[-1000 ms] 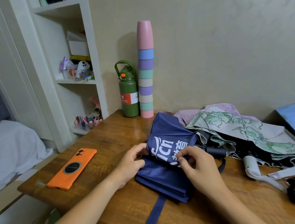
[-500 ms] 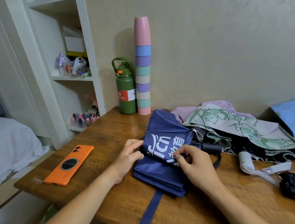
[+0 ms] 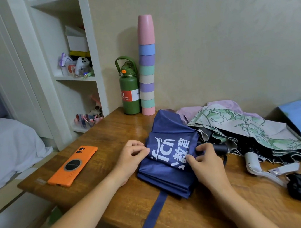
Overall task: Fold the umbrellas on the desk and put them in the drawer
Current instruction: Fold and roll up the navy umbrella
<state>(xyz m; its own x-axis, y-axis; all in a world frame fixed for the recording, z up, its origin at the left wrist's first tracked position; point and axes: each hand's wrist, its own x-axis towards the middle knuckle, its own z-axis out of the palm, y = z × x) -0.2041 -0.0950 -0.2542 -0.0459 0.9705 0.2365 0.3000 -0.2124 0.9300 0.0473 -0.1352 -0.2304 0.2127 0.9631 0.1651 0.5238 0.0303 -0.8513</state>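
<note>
Here left hand (image 3: 132, 158) pinches navy umbrella (image 3: 167, 160); right hand (image 3: 207, 165) pinches too.

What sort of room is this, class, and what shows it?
Probably a bedroom or dormitory room: a bed beside the wooden desk, and a wall shelf of small personal things.

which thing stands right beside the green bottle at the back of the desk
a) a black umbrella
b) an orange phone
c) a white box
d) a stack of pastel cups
d: the stack of pastel cups stands against the right side of the green bottle by the wall.
</note>
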